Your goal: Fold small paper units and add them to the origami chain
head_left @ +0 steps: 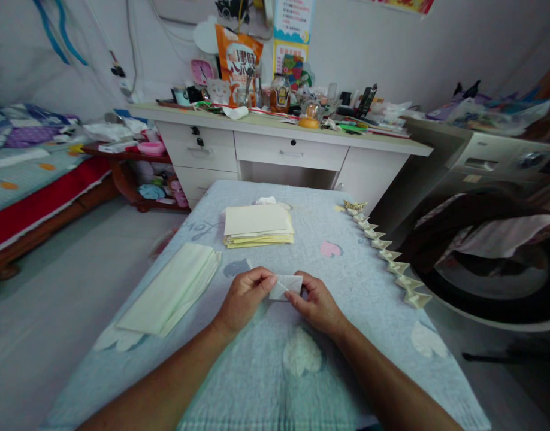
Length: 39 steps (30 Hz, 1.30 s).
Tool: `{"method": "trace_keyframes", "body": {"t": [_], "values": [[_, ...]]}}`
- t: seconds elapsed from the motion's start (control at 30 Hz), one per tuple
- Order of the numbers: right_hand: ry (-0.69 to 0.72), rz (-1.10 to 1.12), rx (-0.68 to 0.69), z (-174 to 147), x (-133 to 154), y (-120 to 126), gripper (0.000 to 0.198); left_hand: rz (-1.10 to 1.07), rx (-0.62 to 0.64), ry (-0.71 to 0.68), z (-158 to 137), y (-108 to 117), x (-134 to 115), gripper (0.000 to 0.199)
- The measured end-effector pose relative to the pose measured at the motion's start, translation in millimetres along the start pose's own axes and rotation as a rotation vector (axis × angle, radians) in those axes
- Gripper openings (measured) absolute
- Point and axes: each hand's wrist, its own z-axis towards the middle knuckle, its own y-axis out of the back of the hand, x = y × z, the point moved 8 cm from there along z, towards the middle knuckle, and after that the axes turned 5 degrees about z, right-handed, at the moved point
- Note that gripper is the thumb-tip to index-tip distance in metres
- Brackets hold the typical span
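I hold a small folded paper (pixel 294 283) just below the centre of the frame, raised a little toward me over the cloth-covered table (pixel 241 383), or perhaps resting on it; I cannot tell which. My left grip (pixel 245 294) is pinched nearly closed on the paper's left end, thumb on the near face. My right grip (pixel 320 304) is closed likewise on the right side, its thumb pressed low near the middle and its fingers partly hidden behind. A slanting line runs between my two thumbs, so I judge that the pinch from both sides keeps a fold flat and stops the paper slipping.

The stack of sheets (pixel 256 220), cream over yellow, lies above centre, squared up roughly, probably to stay within reach yet leave my elbows room. The pale paper bundle (pixel 169 290) lies aslant at left of centre, clear of my left arm. At the right, a row of folded pieces (pixel 392 267) follows the table's edge, likely lined up there to stay out of my way.
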Motion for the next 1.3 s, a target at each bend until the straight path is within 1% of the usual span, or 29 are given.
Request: {"method": "trace_keyframes", "body": {"t": [0.1, 0.2, 0.27, 0.4, 0.47, 0.53, 0.73, 0.9, 1.07, 1.3], "values": [[0.033, -0.027, 0.000, 0.7, 2.1, 0.7, 0.007, -0.049, -0.041, 0.011, 1.2, 3.2, 3.0, 0.017], [0.062, -0.096, -0.022, 1.5, 4.5, 3.3, 0.006, -0.011, -0.047, 0.010, 1.9, 4.7, 3.2, 0.015], [0.103, -0.168, -0.057, 1.7, 8.7, 6.5, 0.007, 0.061, -0.057, -0.034, 1.7, 6.7, -1.5, 0.013], [0.201, -0.361, -0.138, 0.8, 18.7, 12.3, 0.007, 0.266, -0.104, -0.186, -0.5, 9.8, -16.5, 0.005], [0.236, -0.463, -0.134, 0.3, 20.8, 10.9, 0.012, 0.322, -0.112, -0.208, -1.3, 8.7, -18.3, 0.005], [0.253, -0.550, -0.105, 0.1, 19.8, 7.7, 0.016, 0.332, -0.101, -0.209, -1.6, 5.7, -17.1, 0.008], [0.242, -0.701, -0.078, 0.7, 11.4, 4.6, 0.028, 0.353, -0.034, -0.228, -2.8, -5.1, -12.6, 0.015], [0.258, -0.777, -0.052, 1.6, 10.6, -1.4, 0.029, 0.377, -0.024, -0.223, -3.5, -7.0, -9.7, 0.019], [0.287, -0.825, -0.039, 1.6, 11.7, -7.6, 0.025, 0.400, -0.013, -0.227, -4.3, -7.5, -9.8, 0.021], [0.250, -0.879, -0.001, 2.5, 8.4, -11.2, 0.027, 0.456, -0.002, -0.226, -4.0, -8.1, -6.4, 0.021]]}}
